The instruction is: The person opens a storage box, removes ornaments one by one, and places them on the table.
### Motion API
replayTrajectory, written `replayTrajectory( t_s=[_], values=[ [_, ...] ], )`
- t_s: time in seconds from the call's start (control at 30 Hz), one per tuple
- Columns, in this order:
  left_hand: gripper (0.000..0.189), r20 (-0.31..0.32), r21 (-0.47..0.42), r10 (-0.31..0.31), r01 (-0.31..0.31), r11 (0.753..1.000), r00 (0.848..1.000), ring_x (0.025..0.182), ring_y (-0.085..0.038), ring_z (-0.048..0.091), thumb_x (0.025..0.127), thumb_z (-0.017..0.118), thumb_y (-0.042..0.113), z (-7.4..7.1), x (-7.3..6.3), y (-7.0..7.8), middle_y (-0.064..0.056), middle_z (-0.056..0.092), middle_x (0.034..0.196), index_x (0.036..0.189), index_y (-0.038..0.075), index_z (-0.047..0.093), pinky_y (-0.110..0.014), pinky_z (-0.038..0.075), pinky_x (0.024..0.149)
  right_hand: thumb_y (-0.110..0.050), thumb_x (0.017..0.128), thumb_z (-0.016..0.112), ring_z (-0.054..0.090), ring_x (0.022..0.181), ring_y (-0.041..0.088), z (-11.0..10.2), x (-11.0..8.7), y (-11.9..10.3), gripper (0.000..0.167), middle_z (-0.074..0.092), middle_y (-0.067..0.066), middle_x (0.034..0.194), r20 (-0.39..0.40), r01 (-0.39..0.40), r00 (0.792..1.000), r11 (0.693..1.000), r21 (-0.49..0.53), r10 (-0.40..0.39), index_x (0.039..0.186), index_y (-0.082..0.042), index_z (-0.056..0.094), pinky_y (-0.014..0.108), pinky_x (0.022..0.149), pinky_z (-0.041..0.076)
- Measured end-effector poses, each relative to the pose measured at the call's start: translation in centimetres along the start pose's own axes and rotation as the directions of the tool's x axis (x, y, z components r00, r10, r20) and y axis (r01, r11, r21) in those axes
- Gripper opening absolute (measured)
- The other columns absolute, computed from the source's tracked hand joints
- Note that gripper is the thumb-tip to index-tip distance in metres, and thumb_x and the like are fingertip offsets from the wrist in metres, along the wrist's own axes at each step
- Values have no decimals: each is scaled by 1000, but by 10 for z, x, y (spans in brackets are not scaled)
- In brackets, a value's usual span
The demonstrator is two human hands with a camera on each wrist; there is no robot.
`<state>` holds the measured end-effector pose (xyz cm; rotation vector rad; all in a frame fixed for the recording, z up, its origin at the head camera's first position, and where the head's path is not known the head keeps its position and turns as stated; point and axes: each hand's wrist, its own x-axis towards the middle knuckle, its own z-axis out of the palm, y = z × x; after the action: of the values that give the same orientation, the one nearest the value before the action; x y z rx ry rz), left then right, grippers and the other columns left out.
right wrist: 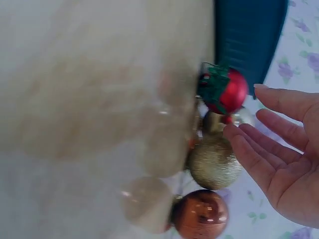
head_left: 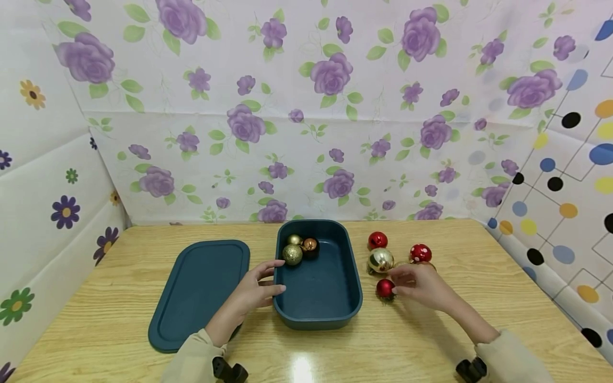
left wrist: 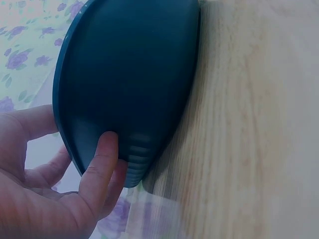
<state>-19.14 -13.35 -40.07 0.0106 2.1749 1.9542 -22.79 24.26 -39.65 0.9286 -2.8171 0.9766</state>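
A dark blue box (head_left: pixel 318 300) stands mid-table. The left hand (head_left: pixel 256 290) holds its left wall, some fingertips over the rim and others against the outer wall (left wrist: pixel 129 74). Inside the box lie a glittery gold ball (head_left: pixel 292 255), a smooth gold ball (head_left: pixel 294 240) and a copper ball (head_left: pixel 310 244). To the right, the right hand (head_left: pixel 423 287) hovers beside a red bauble (head_left: pixel 384 288) with green tinsel, thumb and fingers spread in the right wrist view. Under that hand are a glittery gold bauble (right wrist: pixel 214 163) and a copper bauble (right wrist: pixel 201 214), mostly hidden from the head view.
A matching blue lid (head_left: pixel 201 287) lies flat left of the box. Behind the red bauble are a shiny gold ball (head_left: pixel 381 260), another red ball (head_left: pixel 378 240) and a white-dotted red ball (head_left: pixel 420 252). Patterned cloth walls (head_left: pixel 297 133) border the wooden table.
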Motion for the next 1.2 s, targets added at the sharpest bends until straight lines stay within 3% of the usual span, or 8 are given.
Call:
replayTrajectory(
  t_s=[0.37, 0.8, 1.0, 1.2],
  values=[
    [51, 0, -9, 0, 0, 1000, 1000, 106, -28, 52, 85, 62, 2, -2, 0, -1, -21, 35, 137, 132, 13, 47, -41, 51, 72, -9, 80, 69, 59, 97, 35, -8, 19, -28, 37, 62, 21, 107, -41, 8, 999, 989, 147, -2, 113, 5, 60, 33, 75, 52],
    [51, 11, -10, 1, -1, 1000, 1000, 108, -30, 51, 85, 62, 3, -1, 0, -2, -21, 36, 137, 133, 13, 46, -41, 50, 73, -15, 81, 69, 58, 103, 32, 21, 73, -60, 41, 61, 17, 113, -39, 42, 999, 979, 202, -34, 118, 0, 59, 41, 83, 49],
    [51, 12, -8, 3, -3, 1000, 1000, 107, -29, 52, 85, 62, 3, 0, 0, -1, -21, 35, 137, 132, 13, 47, -40, 51, 72, -15, 81, 69, 56, 107, 31, 37, 102, -67, 44, 58, 18, 119, -25, 27, 999, 988, 153, -23, 122, 0, 57, 36, 84, 49],
    [51, 16, -16, 3, -3, 1000, 1000, 106, -29, 52, 85, 61, 2, -1, 0, 0, -21, 36, 136, 132, 14, 47, -40, 51, 72, -15, 81, 69, 55, 109, 30, 50, 127, -68, 48, 56, 18, 121, 4, 24, 1000, 999, 48, -24, 124, 3, 54, 39, 86, 48]
  ],
)
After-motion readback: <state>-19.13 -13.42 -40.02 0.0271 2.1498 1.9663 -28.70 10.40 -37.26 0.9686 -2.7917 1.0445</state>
